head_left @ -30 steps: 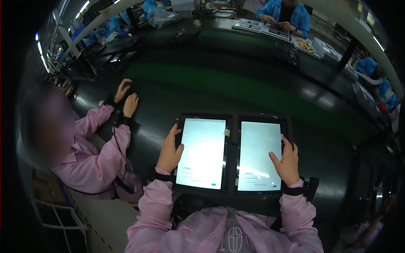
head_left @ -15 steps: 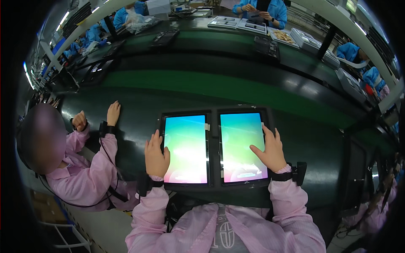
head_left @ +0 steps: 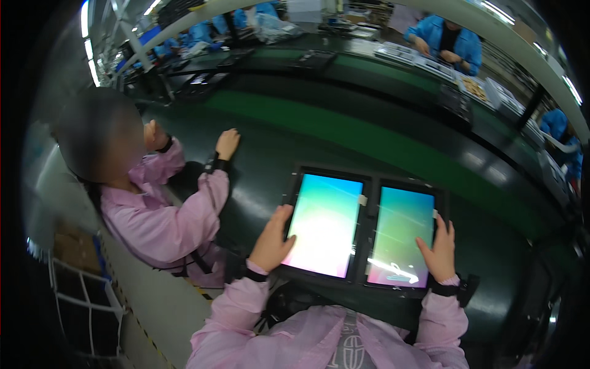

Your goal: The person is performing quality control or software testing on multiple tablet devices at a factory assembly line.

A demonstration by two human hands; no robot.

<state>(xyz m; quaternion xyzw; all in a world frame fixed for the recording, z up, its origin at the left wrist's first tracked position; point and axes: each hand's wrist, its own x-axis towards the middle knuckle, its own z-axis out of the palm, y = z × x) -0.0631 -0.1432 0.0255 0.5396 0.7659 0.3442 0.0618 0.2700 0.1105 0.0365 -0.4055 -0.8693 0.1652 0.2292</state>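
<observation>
Black tablets (head_left: 324, 224) (head_left: 399, 238), two, between two bare hands (head_left: 271, 242) (head_left: 439, 253)

Bright tube lights (head_left: 85, 19), a long dark workbench (head_left: 264, 154), pale floor (head_left: 153, 307)

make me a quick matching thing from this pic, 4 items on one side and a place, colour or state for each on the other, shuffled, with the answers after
Column one
1. left hand
2. right hand
3. left tablet
4. far worker's jacket

Column two
a. at the right tablet's outer edge
b. blue
c. at the left tablet's outer edge
d. screen lit

Right pairs
1-c, 2-a, 3-d, 4-b
</observation>
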